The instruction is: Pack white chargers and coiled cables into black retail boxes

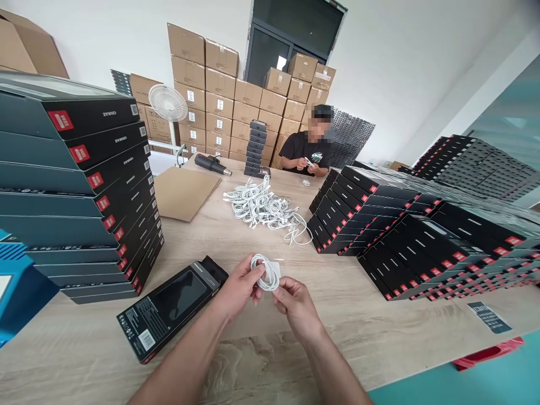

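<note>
While above the table edge (pixel 422 367), left hand (pixel 238 287) and right hand (pixel 297 306), fingers (pixel 283 292) curled around 1 coiled white cable (pixel 258 264)

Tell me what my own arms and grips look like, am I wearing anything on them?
Your left forearm and right forearm are bare, with no sleeve in view. Your bare left grip and bare right grip wear no gloves, and no watch, bracelet or marking shows on either.

This is a packing room or small warehouse: brown cardboard cartons (pixel 219 95) stand stacked behind the long wooden tabletop (pixel 270 360), which carries piles of black retail boxes (pixel 363 214) and white cables (pixel 257 205).
</note>
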`<state>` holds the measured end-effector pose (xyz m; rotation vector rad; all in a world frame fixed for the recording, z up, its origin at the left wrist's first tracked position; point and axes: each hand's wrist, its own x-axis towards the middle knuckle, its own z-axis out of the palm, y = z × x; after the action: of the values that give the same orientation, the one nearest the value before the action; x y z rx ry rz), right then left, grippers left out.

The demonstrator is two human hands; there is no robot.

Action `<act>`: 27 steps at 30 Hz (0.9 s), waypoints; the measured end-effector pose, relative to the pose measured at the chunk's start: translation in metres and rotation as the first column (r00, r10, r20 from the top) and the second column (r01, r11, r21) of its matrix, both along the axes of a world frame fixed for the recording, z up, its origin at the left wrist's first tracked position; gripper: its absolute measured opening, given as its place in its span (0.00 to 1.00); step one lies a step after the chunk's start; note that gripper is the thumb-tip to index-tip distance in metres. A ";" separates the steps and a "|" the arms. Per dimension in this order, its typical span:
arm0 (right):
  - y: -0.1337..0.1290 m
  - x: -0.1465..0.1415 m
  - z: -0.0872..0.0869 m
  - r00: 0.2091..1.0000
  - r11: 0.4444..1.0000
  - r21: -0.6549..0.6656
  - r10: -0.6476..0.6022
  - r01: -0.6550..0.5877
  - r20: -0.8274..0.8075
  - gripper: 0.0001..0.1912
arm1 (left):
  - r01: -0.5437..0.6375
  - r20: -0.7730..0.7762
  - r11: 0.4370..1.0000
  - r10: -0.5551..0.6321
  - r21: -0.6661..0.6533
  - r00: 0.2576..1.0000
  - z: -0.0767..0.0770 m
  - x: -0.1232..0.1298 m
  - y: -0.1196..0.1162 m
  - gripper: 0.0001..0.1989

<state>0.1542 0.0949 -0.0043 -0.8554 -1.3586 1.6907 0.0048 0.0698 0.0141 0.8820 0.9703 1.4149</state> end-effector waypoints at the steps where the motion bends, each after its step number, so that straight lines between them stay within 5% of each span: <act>1: 0.001 0.000 -0.001 0.994 0.989 0.121 -0.092 0.085 0.057 0.17 | -0.017 -0.005 1.000 0.016 -0.004 1.000 -0.001 -0.001 0.001 0.18; 3: 0.007 0.003 0.000 0.960 0.932 0.304 -0.247 0.199 0.129 0.15 | -0.034 0.002 0.999 0.035 -0.018 0.999 -0.001 -0.002 0.001 0.17; 5: 0.018 0.011 0.005 0.944 0.914 0.339 -0.290 0.225 0.156 0.14 | -0.023 0.010 0.999 0.023 -0.048 1.000 0.002 -0.005 0.000 0.16; 10: 0.047 0.036 0.032 0.992 0.989 0.105 -0.114 0.108 0.049 0.17 | 0.252 0.042 0.964 -0.249 -0.085 0.968 0.007 -0.007 -0.007 0.13; 14: 0.048 0.032 0.052 0.998 0.994 0.085 0.064 -0.065 0.020 0.19 | 0.461 0.178 0.876 -0.435 -0.144 0.883 0.001 0.001 -0.007 0.22; 17: 0.046 0.019 0.056 0.992 0.987 0.102 0.124 -0.127 0.038 0.22 | 0.459 0.254 0.856 -0.401 -0.237 0.880 -0.004 0.008 -0.005 0.24; 24: 0.056 0.014 0.042 0.999 0.999 -0.039 0.022 -0.023 -0.028 0.20 | 0.338 0.339 0.899 -0.237 -0.279 0.910 -0.001 0.013 -0.005 0.22; 27: 0.059 0.026 0.040 0.992 0.987 -0.106 0.116 -0.120 -0.041 0.19 | 0.360 0.374 0.901 -0.256 -0.241 0.891 -0.004 0.013 -0.005 0.22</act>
<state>0.1803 0.1541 0.0361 -0.8158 -1.3263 1.8767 0.0174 0.0647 0.0099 0.5149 0.7218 1.0560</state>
